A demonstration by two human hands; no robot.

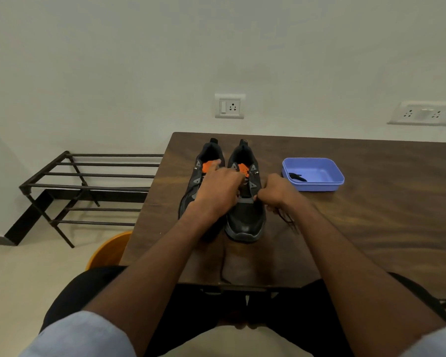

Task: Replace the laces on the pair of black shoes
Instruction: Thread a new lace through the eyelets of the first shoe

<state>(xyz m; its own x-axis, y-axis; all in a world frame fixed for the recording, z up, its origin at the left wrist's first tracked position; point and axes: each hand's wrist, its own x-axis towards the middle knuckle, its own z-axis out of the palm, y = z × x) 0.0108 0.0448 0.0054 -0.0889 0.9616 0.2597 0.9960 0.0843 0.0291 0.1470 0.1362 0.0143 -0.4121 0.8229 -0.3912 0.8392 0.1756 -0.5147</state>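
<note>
Lacing barely begun: my left hand [220, 188] & right hand [277, 193] each pinch lace [286, 220] at right shoe [246, 215]; left shoe [198, 176] looks unlaced.

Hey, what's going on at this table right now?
A seated person is working on the laces of a pair of black shoes on a brown table. Both hands are at the right shoe: the left hand is at its lace area, and the right hand pinches a dark lace that trails onto the table. The left shoe sits beside it, partly hidden. A purple tray to the right holds another dark lace.
</note>
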